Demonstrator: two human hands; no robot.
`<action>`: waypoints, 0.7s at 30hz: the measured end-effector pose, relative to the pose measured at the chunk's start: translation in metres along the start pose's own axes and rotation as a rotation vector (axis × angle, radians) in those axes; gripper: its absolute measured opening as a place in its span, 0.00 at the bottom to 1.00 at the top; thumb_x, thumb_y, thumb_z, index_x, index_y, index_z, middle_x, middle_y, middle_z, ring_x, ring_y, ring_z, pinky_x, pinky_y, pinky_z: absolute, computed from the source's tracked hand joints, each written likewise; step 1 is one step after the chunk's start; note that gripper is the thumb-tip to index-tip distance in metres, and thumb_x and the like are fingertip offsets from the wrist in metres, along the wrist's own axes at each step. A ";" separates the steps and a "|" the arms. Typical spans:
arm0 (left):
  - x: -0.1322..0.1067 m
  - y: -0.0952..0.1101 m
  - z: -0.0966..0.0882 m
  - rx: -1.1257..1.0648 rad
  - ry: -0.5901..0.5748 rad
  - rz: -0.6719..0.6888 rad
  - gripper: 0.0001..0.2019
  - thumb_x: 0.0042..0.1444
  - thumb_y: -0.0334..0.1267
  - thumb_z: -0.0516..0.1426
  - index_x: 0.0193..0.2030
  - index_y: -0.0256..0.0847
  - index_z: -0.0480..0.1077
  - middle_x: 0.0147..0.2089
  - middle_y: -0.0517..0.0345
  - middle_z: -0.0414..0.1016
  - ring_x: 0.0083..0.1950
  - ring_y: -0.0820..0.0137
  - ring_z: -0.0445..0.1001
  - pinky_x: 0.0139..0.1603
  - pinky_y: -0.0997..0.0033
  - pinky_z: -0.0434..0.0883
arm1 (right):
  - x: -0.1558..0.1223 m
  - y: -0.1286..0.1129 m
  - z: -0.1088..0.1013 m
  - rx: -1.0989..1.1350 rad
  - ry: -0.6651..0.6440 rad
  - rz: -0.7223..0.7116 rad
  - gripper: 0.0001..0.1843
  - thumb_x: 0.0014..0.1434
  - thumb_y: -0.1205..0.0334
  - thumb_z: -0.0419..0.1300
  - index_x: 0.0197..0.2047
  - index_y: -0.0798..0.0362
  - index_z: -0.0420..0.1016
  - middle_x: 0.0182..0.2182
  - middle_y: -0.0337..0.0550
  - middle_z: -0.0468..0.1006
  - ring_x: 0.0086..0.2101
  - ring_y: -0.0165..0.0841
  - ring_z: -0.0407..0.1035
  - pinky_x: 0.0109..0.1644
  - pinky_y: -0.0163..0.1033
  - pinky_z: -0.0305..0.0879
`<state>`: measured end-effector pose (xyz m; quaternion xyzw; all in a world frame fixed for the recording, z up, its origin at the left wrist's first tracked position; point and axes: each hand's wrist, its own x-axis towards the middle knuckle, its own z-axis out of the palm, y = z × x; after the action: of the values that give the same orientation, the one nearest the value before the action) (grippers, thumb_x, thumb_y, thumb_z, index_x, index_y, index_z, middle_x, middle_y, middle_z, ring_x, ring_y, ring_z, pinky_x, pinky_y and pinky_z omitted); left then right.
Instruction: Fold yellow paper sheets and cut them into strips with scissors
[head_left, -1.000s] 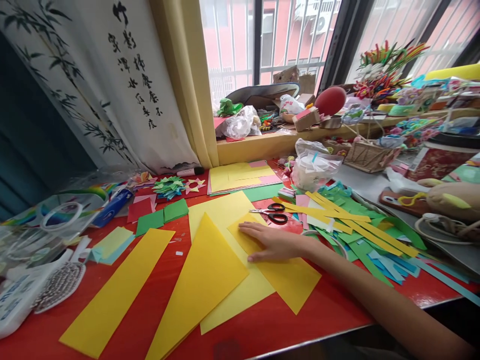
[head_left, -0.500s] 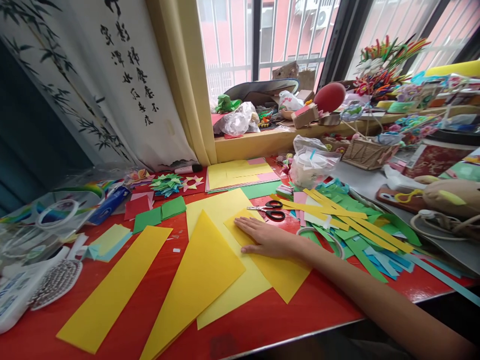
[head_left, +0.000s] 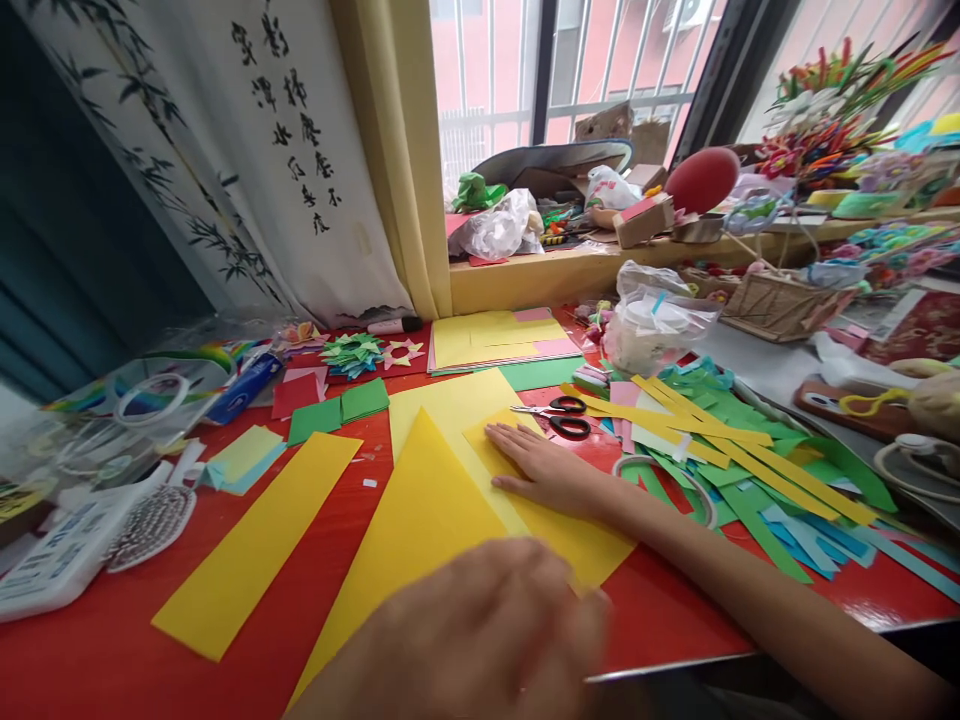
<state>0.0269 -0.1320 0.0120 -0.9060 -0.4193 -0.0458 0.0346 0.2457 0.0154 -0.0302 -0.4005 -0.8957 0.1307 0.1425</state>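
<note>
My right hand [head_left: 544,465] lies flat, fingers stretched out, on a golden-yellow paper strip [head_left: 589,540]. That strip rests over a pale yellow sheet [head_left: 491,395] on the red table. Close to the camera, my left hand [head_left: 480,635] is raised above the table's near side and smeared by motion; its fingers look bent, but I cannot make out whether anything is in them. Behind it, partly covered, is a large golden-yellow paper triangle [head_left: 412,530]. Scissors [head_left: 566,415] with black handles lie just beyond my right fingertips.
Another golden-yellow strip [head_left: 259,545] lies to the left, near a hairbrush [head_left: 154,525] and small green paper squares [head_left: 337,412]. Cut paper strips [head_left: 739,455] are heaped on the right, with a white tape roll [head_left: 705,495]. Stacked coloured sheets [head_left: 499,340] sit at the back.
My left hand has come into view from the bottom, over the triangle's lower part. My right hand stays flat on the strip. The whole view has shifted slightly, moving things rightward.
</note>
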 end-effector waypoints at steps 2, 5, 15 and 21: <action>0.022 -0.012 -0.002 0.081 -0.087 0.022 0.20 0.56 0.36 0.47 0.56 0.43 0.61 0.58 0.51 0.62 0.60 0.59 0.57 0.57 0.56 0.61 | 0.000 -0.003 0.000 -0.017 0.031 -0.005 0.36 0.58 0.46 0.46 0.63 0.60 0.46 0.60 0.53 0.51 0.59 0.40 0.45 0.62 0.47 0.43; 0.035 -0.035 0.002 0.229 -0.205 -0.173 0.23 0.54 0.39 0.50 0.56 0.30 0.62 0.59 0.38 0.59 0.61 0.51 0.53 0.55 0.51 0.63 | 0.000 -0.010 -0.001 -0.026 0.076 -0.034 0.33 0.59 0.50 0.47 0.63 0.57 0.47 0.60 0.50 0.52 0.59 0.38 0.46 0.62 0.47 0.44; -0.002 -0.072 0.029 0.221 -0.089 -0.264 0.21 0.60 0.40 0.43 0.55 0.32 0.61 0.58 0.42 0.61 0.59 0.59 0.60 0.52 0.60 0.67 | 0.001 -0.023 0.005 0.073 -0.003 -0.158 0.27 0.61 0.52 0.44 0.61 0.54 0.52 0.58 0.47 0.57 0.58 0.37 0.50 0.63 0.47 0.42; -0.008 -0.075 0.033 0.280 0.025 -0.138 0.20 0.60 0.32 0.39 0.49 0.31 0.67 0.53 0.43 0.68 0.53 0.61 0.67 0.46 0.65 0.71 | 0.000 -0.027 0.000 0.090 -0.020 -0.169 0.27 0.60 0.52 0.46 0.60 0.54 0.54 0.57 0.47 0.59 0.57 0.37 0.52 0.63 0.47 0.43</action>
<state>-0.0337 -0.0862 -0.0201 -0.8607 -0.4825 -0.0005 0.1624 0.2276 -0.0024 -0.0210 -0.3153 -0.9209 0.1621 0.1619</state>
